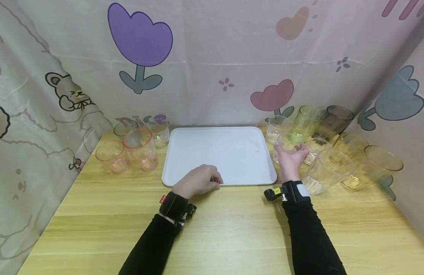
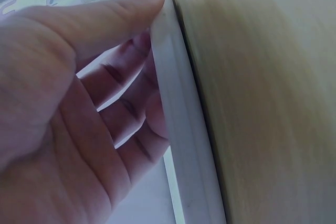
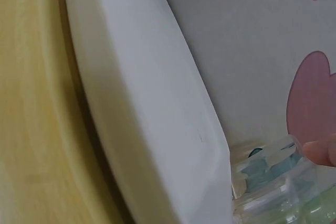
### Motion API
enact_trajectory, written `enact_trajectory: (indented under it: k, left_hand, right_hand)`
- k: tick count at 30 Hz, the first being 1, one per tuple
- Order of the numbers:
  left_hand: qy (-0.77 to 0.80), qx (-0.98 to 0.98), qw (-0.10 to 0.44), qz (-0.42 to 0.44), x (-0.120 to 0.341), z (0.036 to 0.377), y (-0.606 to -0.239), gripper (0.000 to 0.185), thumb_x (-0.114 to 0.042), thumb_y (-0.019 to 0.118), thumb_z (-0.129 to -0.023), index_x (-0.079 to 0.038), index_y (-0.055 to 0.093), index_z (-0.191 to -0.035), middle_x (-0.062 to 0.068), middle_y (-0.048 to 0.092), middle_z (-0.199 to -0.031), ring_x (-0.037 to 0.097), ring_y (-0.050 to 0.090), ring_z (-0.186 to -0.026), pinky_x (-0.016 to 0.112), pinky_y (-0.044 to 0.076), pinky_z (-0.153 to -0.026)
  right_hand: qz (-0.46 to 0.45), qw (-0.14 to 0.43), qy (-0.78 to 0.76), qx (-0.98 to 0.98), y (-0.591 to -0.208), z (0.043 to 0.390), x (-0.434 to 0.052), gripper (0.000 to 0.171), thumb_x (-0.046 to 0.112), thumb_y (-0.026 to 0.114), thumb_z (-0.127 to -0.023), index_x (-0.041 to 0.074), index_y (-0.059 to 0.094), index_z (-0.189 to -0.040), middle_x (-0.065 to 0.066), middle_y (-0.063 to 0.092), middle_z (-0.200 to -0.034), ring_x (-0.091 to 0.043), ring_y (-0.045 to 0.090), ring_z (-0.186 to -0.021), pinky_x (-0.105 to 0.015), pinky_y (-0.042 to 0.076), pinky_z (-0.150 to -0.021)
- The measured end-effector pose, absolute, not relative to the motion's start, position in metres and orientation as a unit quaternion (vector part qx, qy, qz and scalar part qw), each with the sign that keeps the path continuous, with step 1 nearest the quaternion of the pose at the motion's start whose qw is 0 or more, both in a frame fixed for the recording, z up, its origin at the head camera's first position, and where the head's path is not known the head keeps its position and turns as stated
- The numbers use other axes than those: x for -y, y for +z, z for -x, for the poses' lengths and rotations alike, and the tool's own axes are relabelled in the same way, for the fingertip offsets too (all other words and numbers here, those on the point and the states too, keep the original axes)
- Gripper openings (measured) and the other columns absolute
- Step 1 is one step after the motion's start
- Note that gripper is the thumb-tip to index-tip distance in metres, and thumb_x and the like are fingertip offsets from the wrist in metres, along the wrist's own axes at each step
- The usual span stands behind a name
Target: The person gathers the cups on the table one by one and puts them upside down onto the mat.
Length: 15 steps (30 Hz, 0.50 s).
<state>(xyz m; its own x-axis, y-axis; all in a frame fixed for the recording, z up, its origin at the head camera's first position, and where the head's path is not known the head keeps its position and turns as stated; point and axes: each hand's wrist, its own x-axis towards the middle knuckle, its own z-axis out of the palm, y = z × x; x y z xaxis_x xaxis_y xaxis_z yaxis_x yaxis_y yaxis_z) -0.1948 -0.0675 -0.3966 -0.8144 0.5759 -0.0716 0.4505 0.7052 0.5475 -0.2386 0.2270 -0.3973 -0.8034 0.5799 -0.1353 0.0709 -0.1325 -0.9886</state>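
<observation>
- Left hand (image 1: pixel 198 182) rests at the near edge of the white tray (image 1: pixel 218 152); the fingers are bent over the rim and the thumb lies along the rim, as the left wrist view shows (image 2: pixel 79 103).
- In that wrist view the tray rim (image 2: pixel 178 129) runs between the thumb and the other fingers, so the hand grips the rim lightly.
- Right hand (image 1: pixel 291 158) is just beside the right edge of the tray, with the fingers curled around a small clear cup (image 1: pixel 286 147).
- In the right wrist view only one fingertip (image 3: pixel 321 150) shows, touching the clear cup (image 3: pixel 278 182), which stands close to the tray corner (image 3: pixel 157 129).
- The clear cup is among a group of cups on the right side of the wooden table (image 1: pixel 212 229): a green cup (image 1: pixel 306 120), a dark grey cup (image 1: pixel 335 120), yellow cups (image 1: pixel 370 164) lying on their sides, and another clear cup (image 1: pixel 327 170) tilted near the wrist.
- On the left of the tray stand pink cups (image 1: pixel 129 152) and one more clear cup (image 1: pixel 159 133), well apart from both hands.
- Both arms wear black sleeves (image 1: pixel 308 236) and each wrist carries a black strap with a camera.
- A cloth (image 1: pixel 212 57) printed with tulips and animals hangs behind and beside the table.
</observation>
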Motion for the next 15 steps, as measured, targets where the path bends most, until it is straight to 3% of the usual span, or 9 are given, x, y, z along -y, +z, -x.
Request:
enact_trajectory:
  k: [15]
  left_hand:
    - [0.26, -0.916, 0.117, -0.281, 0.0675, 0.1952, -0.3974, 0.008, -0.014, 0.078, -0.094, -0.017, 0.082, -0.1, -0.008, 0.071, -0.101, 0.012, 0.064, -0.098, 0.033, 0.053, -0.091]
  right_hand:
    - [0.244, 0.197, 0.697, 0.645, -0.3909, 0.2383, -0.224, 0.098, 0.022, 0.08, -0.091, 0.016, 0.012, -0.162, -0.003, 0.021, -0.165, -0.016, 0.022, -0.15, -0.031, 0.031, -0.121]
